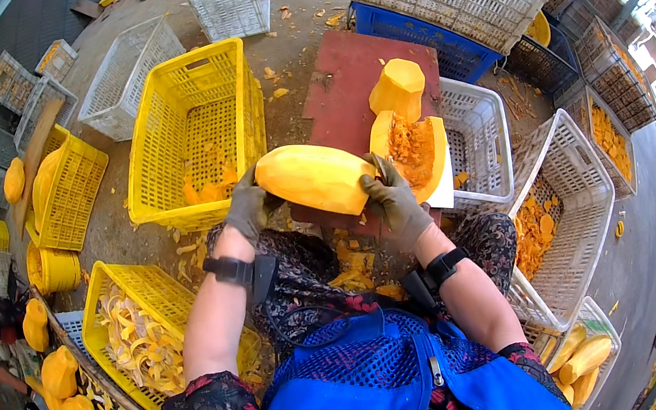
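Between my two gloved hands I hold a long peeled pumpkin (314, 180) crosswise above my lap. My left hand (250, 205) is closed round its left end, and my right hand (394, 202) grips the right end. Just beyond my right hand, on a dark red board (334, 77), lies a split pumpkin half (413, 150) with its seedy, stringy hollow facing up. Behind it stands a peeled, flat-cut pumpkin chunk (397, 89). Part of the board is hidden behind the pumpkin I hold.
A yellow crate (243, 90) with a few orange scraps stands ahead left. Peelings fill another yellow crate (100, 324) by my left arm. To the right are a white crate (495, 129) and one with orange pulp (589, 191). Peeled pumpkins (584, 359) sit lower right.
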`<state>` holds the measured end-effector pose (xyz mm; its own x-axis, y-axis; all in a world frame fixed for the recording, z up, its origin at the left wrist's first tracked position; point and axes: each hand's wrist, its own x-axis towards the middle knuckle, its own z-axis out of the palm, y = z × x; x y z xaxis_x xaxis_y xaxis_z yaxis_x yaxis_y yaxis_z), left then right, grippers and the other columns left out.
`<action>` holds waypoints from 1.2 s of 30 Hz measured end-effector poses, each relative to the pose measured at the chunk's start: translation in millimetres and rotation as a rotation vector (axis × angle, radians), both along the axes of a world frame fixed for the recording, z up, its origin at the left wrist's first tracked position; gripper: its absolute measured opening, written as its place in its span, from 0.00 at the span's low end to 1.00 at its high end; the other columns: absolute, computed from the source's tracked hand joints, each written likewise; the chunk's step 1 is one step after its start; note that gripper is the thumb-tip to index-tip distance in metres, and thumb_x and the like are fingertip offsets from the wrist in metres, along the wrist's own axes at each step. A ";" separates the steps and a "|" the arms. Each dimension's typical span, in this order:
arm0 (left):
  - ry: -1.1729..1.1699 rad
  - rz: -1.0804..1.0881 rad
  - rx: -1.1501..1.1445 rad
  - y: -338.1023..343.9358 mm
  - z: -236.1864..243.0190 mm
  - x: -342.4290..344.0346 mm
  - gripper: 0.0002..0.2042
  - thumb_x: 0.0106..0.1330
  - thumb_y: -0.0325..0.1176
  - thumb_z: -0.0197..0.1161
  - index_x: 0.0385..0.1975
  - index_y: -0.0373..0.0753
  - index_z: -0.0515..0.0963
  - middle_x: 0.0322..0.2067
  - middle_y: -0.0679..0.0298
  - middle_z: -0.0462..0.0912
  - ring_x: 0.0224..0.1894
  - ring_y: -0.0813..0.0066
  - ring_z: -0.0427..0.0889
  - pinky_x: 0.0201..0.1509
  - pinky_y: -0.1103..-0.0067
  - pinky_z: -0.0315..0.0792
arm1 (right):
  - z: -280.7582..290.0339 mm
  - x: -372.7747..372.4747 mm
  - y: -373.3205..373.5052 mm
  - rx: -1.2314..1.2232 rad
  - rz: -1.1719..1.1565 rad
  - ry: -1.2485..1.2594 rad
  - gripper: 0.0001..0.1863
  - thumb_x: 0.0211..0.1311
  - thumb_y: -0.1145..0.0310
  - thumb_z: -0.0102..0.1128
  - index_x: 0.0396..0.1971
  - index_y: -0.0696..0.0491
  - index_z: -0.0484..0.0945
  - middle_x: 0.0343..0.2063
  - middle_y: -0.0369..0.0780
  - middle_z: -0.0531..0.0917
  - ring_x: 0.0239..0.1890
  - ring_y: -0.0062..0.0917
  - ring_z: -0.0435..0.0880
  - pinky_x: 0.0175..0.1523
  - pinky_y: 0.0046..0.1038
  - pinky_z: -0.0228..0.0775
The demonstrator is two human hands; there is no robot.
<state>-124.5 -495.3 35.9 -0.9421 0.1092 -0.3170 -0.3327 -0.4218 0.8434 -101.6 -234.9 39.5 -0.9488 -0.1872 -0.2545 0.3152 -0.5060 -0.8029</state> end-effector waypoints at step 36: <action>-0.410 0.460 -0.100 67.3 -44.6 30.9 0.24 0.65 0.48 0.55 0.57 0.48 0.62 0.55 0.59 0.68 0.54 0.54 0.69 0.47 0.50 0.68 | -61.7 -24.1 128.5 0.830 -0.522 -0.213 0.19 0.47 0.71 0.67 0.40 0.64 0.78 0.31 0.42 0.82 0.31 0.25 0.80 0.38 0.26 0.72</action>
